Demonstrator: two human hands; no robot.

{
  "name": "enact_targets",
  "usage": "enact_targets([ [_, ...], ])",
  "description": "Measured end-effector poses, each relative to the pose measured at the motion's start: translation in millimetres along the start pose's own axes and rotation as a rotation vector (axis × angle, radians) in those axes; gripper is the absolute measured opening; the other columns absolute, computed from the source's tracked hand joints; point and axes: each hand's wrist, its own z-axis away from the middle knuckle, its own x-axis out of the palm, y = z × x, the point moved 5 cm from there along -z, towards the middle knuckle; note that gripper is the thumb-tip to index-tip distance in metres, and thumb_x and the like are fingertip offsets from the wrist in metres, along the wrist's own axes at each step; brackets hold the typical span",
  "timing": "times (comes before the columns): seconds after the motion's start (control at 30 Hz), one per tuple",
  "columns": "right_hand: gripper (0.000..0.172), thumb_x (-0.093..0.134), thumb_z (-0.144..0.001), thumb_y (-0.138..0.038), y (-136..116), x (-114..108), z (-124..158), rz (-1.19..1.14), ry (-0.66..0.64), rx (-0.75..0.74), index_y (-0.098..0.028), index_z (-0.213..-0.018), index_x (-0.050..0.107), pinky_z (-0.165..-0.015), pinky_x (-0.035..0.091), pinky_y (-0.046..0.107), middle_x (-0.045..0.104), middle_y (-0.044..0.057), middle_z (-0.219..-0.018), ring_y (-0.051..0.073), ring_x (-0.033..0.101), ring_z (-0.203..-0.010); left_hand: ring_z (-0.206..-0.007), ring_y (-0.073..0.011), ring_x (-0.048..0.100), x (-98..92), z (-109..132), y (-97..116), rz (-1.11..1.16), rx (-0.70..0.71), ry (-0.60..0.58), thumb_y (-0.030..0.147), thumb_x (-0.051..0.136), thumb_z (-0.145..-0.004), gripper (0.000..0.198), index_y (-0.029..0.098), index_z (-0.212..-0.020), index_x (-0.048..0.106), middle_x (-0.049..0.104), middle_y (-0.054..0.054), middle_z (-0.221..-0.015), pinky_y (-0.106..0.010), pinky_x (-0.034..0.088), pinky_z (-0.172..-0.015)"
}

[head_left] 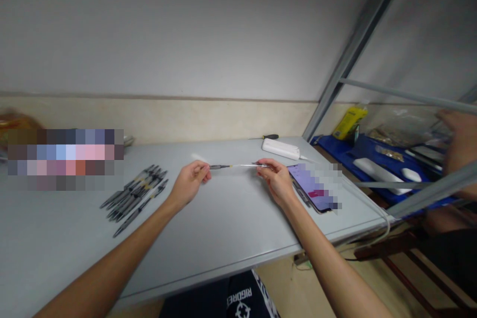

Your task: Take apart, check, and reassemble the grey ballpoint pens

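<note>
A thin refill [242,165] is held level just above the middle of the grey table [223,228]. It is a pale, slim tube with a dark grey tip section at its left end. The left hand [190,180] has its grip pinched on the dark end, and the right hand [276,178] has its grip pinched on the other end.

Left of the hands lies one bundle of dark pens [137,194], overlapping too much to count. To the right are one phone [303,179], one white box [280,148] and one screwdriver [270,136]. Another person's hand [461,144] shows at far right.
</note>
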Motion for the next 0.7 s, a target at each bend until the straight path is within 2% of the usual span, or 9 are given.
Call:
enact_targets([
  [0.13,0.020,0.074,-0.055,-0.020,3,2,0,0.030,-0.052,0.001,-0.019,-0.074,0.068,-0.063,0.045,0.028,0.065,0.000,-0.069,0.012,0.055,-0.058,-0.055,-0.0119,0.053,2.2,0,0,-0.005,-0.007,-0.022,0.043,0.056,-0.077,0.027,0.016,-0.076,0.057,0.059,0.000,-0.060,-0.026,0.042,-0.058],
  [0.33,0.024,0.077,-0.057,-0.025,6,10,4,0.108,-0.144,0.003,-0.017,-0.078,0.069,-0.062,0.044,0.026,0.066,0.001,-0.065,0.013,0.057,-0.059,-0.056,-0.0114,0.052,12.7,5,2,-0.003,-0.013,-0.134,0.040,0.054,-0.079,0.025,0.015,-0.078,0.057,0.059,0.000,-0.060,-0.025,0.041,-0.058],
  [0.6,0.024,0.078,-0.055,-0.026,-1,15,8,0.153,-0.153,-0.020,-0.016,-0.076,0.070,-0.065,0.045,0.026,0.069,0.003,-0.075,0.014,0.059,-0.067,-0.054,-0.0103,0.050,18.9,7,0,-0.006,-0.053,-0.222,0.040,0.052,-0.081,0.027,0.015,-0.072,0.056,0.058,0.001,-0.059,-0.024,0.039,-0.056],
  [0.7,0.027,0.079,-0.054,-0.027,0,17,10,0.170,-0.177,0.011,-0.016,-0.078,0.071,-0.061,0.045,0.025,0.068,0.002,-0.069,0.012,0.058,-0.061,-0.055,-0.0108,0.051,16.7,6,-3,0.014,-0.045,-0.196,0.040,0.055,-0.080,0.025,0.015,-0.074,0.056,0.058,0.000,-0.059,-0.024,0.039,-0.057],
])
